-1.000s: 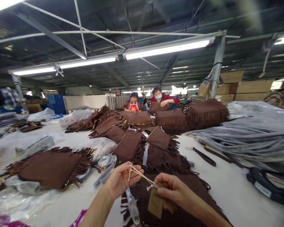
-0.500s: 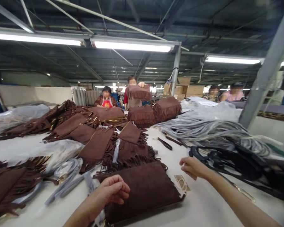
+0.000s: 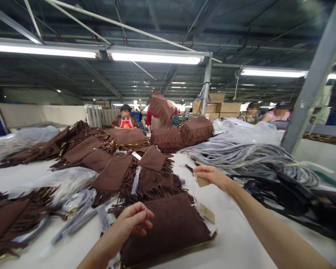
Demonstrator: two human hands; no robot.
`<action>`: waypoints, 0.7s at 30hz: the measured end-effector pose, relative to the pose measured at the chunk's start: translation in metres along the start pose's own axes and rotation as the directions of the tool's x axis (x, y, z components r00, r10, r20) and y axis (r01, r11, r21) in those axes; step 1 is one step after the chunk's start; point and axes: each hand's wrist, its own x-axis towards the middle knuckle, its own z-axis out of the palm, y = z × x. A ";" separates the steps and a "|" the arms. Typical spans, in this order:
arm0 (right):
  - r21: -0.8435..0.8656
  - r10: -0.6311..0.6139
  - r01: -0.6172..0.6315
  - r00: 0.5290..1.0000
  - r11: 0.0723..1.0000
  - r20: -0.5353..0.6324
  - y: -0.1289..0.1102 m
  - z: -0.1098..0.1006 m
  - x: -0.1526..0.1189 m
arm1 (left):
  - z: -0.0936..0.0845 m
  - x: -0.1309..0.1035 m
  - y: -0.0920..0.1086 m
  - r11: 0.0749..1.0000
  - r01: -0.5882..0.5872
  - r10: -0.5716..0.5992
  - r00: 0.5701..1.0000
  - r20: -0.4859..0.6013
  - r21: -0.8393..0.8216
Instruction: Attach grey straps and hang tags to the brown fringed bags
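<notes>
A dark brown suede bag [image 3: 168, 224] lies flat before me, with a tan paper tag [image 3: 207, 213] at its right edge. Over the bag's left part hovers my left hand [image 3: 137, 218], its fingers loosely bent and a little apart, with nothing visible in them. My right hand [image 3: 212, 176] pinches another tan hang tag [image 3: 202, 181] with a pale string. Its fingertips are right at a dark wrist strap [image 3: 189, 168] on the table; whether they touch the strap I cannot tell.
Fringed brown bags [image 3: 114, 172] are heaped left and ahead. Grey wrapped straps [image 3: 240, 153] and a black tangled bundle [image 3: 291, 205] lie at right. Clear plastic [image 3: 75, 179] lies at left. Across the table a co-worker's hand [image 3: 170, 104] holds up a fringed bag [image 3: 161, 106].
My right hand has moved forward and left, to the wrist strap, carrying the tag. My left hand has barely moved. The co-worker opposite has raised and tilted a fringed bag.
</notes>
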 end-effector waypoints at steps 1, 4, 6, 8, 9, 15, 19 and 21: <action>0.022 0.000 0.000 1.000 1.000 0.013 -0.004 0.001 0.004 | 0.001 0.000 0.000 1.000 -0.008 0.008 1.000 -0.006 -0.008; 0.075 -0.026 0.021 0.997 0.997 0.070 -0.021 0.006 0.014 | 0.005 0.002 -0.001 1.000 -0.020 0.019 0.999 -0.033 -0.022; 0.096 -0.047 0.037 0.993 0.995 0.110 -0.034 0.011 0.021 | 0.008 0.004 0.000 1.000 -0.017 0.017 0.999 -0.050 -0.003; 0.117 -0.062 0.046 0.989 0.992 0.137 -0.047 0.014 0.028 | 0.013 0.005 0.001 0.999 -0.029 0.030 0.998 -0.058 0.032; 0.129 -0.067 0.048 0.987 0.990 0.146 -0.052 0.015 0.030 | 0.015 0.006 0.002 0.998 -0.039 0.042 0.998 -0.053 0.052; 0.151 -0.045 0.012 0.976 0.988 0.213 -0.069 0.026 0.029 | 0.027 0.019 0.001 0.985 -0.101 0.110 0.992 -0.062 0.139; 0.220 -0.079 0.003 0.939 0.975 0.336 -0.083 0.047 0.014 | 0.034 0.032 0.004 0.988 -0.107 0.126 0.976 -0.178 0.112; 0.271 -0.120 0.004 0.903 0.963 0.413 -0.094 0.058 0.003 | 0.037 0.036 0.006 0.991 -0.122 0.129 0.967 -0.221 0.047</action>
